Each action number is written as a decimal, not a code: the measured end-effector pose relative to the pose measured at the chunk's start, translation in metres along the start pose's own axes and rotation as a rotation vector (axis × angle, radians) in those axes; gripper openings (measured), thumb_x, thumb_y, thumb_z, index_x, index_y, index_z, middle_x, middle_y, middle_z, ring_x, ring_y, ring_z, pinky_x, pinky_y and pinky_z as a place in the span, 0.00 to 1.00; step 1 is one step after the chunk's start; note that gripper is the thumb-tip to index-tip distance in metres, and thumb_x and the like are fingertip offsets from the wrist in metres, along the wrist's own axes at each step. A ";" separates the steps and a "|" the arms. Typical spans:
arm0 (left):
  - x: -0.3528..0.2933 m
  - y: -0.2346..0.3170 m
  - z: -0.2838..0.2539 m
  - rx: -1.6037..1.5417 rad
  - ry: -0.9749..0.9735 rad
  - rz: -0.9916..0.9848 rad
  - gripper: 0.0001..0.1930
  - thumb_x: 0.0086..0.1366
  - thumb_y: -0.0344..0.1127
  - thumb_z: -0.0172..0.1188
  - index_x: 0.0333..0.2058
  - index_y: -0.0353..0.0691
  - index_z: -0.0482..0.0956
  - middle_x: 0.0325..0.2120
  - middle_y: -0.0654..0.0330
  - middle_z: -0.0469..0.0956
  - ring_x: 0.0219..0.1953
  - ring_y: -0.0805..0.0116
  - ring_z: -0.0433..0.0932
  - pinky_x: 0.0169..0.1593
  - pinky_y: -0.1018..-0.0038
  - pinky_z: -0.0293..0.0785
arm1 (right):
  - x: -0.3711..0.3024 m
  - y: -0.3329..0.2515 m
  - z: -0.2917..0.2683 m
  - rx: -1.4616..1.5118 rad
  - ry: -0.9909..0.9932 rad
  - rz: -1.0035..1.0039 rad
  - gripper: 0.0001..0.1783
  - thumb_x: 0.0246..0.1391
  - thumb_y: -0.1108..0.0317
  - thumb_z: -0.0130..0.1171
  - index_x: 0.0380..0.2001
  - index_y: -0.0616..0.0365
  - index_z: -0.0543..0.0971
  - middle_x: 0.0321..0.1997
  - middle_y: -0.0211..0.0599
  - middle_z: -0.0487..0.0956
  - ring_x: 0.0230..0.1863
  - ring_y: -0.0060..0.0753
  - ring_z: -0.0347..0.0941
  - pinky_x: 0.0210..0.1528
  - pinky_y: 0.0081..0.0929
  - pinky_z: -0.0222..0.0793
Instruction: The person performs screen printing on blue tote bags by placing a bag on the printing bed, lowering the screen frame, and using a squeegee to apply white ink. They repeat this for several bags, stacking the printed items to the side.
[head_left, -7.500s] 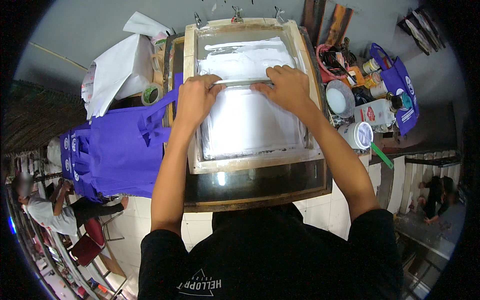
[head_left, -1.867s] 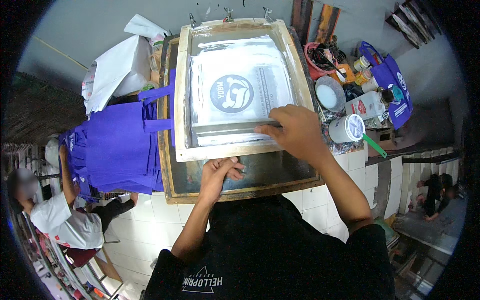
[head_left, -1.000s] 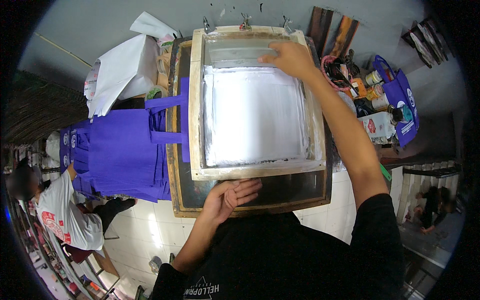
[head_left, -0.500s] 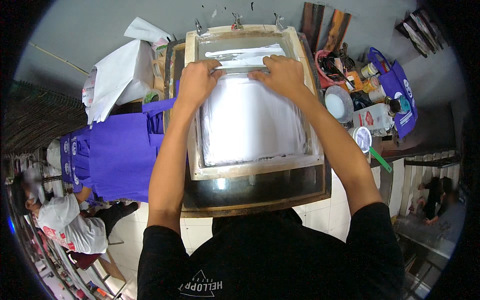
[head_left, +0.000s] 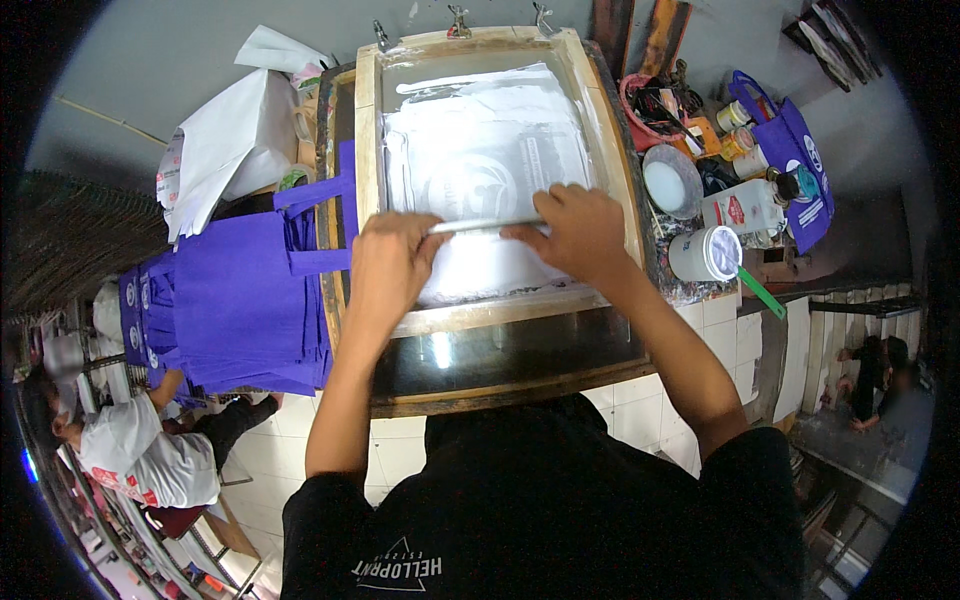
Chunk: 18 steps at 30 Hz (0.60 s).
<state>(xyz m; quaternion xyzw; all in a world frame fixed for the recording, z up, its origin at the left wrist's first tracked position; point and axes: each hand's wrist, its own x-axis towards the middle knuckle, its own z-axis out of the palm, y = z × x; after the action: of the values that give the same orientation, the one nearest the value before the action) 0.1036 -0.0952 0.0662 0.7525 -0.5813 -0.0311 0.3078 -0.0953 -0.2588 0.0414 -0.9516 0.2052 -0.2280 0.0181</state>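
Observation:
A wooden-framed printing screen (head_left: 368, 140) lies on a dark board, held by metal clamps at its far edge. Both my hands grip a squeegee (head_left: 487, 226) that spans the mesh about midway. My left hand (head_left: 392, 262) is wrapped round its left end, my right hand (head_left: 585, 232) round its right end. White ink (head_left: 470, 110) coats the mesh beyond the squeegee, where a round design shows faintly. Nearer to me the mesh looks bright white. A purple tote bag's edge and handle reach under the screen's left side; most of that bag is hidden.
Purple tote bags (head_left: 240, 300) are piled at the left beside a white-wrapped bundle (head_left: 240, 135). To the right stand a white ink tub (head_left: 706, 254) with a green-handled tool (head_left: 762, 292), a clear jug (head_left: 742, 210) and a pink basket (head_left: 640, 125). Another person (head_left: 150, 440) sits at the far left.
Both hands have drawn the squeegee from the far end of the screen toward me, to about its middle. A white layer with a faint design now shows behind it.

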 end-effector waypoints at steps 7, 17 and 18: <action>-0.060 0.028 -0.011 -0.047 -0.065 -0.013 0.10 0.56 0.29 0.70 0.38 0.34 0.85 0.34 0.52 0.84 0.37 0.51 0.80 0.48 0.59 0.73 | -0.056 -0.036 -0.016 0.039 -0.120 0.081 0.23 0.49 0.44 0.68 0.29 0.54 0.79 0.28 0.35 0.77 0.32 0.40 0.78 0.33 0.41 0.71; -0.122 -0.024 0.007 0.150 0.128 0.071 0.64 0.43 0.47 0.83 0.74 0.39 0.50 0.70 0.42 0.60 0.73 0.45 0.58 0.74 0.42 0.44 | -0.060 -0.028 -0.026 0.137 0.004 -0.003 0.15 0.44 0.57 0.70 0.32 0.53 0.80 0.33 0.32 0.78 0.36 0.38 0.77 0.37 0.37 0.70; -0.123 -0.024 0.003 0.159 0.189 0.108 0.64 0.43 0.48 0.83 0.74 0.40 0.50 0.70 0.42 0.60 0.73 0.45 0.58 0.74 0.42 0.43 | -0.058 -0.032 -0.035 0.158 0.093 -0.023 0.15 0.42 0.60 0.70 0.32 0.54 0.81 0.34 0.32 0.79 0.35 0.38 0.78 0.37 0.37 0.71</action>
<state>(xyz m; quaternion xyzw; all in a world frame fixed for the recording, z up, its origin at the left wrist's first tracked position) 0.0828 0.0162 0.0135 0.7416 -0.5902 0.1029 0.3019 -0.1459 -0.2045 0.0520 -0.9380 0.1760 -0.2874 0.0810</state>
